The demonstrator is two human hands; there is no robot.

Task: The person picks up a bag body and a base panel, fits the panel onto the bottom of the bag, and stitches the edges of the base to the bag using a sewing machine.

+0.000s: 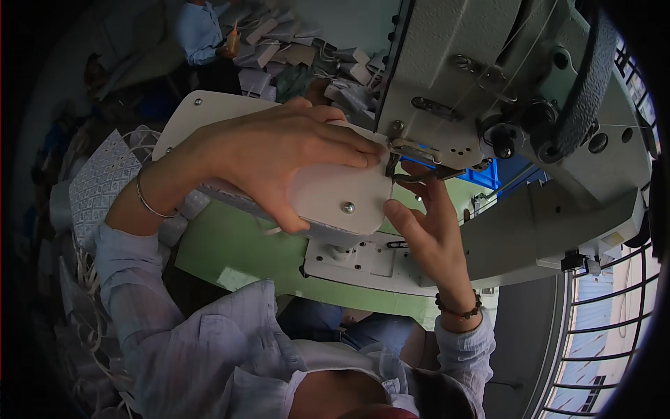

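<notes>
An upside-down bag [328, 185] shows its smooth white base with metal studs; a strip of grey patterned side shows below the near edge. It sits at the sewing machine [447, 77], its right end by the presser foot [396, 167]. My left hand [279, 150] spans the base, gripping it with the thumb over the near edge and two fingertips close to the presser foot. My right hand [429, 220] is at the bag's right end, thumb by the corner and fingers partly hidden behind the presser foot. Its thumb and fingers are apart.
A green tabletop [237, 241] lies below, with the machine's pale bed [363, 265] on it. Patterned bags [105, 181] with cord handles stand at the left. A person [202, 35] holding a bottle [232, 42] is near a heap of bags [279, 56]. A barred window is at right.
</notes>
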